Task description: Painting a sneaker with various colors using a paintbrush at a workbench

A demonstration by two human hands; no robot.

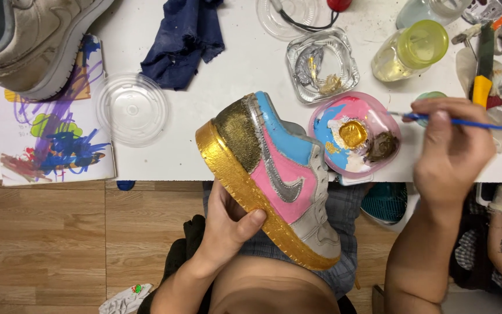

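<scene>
Two hands: left hand (228, 224) gripping painted sneaker (271, 174), right hand (451, 154) with paintbrush (472, 123).

Bare forearms with no sleeves, bare torso, and grey-blue checked shorts (344, 203) over the lap

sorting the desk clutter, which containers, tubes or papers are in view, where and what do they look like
Jar: top right, lying tilted, clear with yellow-green lid.
Paint tubes: right edge, green, orange and grey.
Clear lid: left of the shoe, round.
Clear tray: above the palette, squarish.
Paper sheet: left, white with coloured scribbles.
No screens or signs.
</scene>
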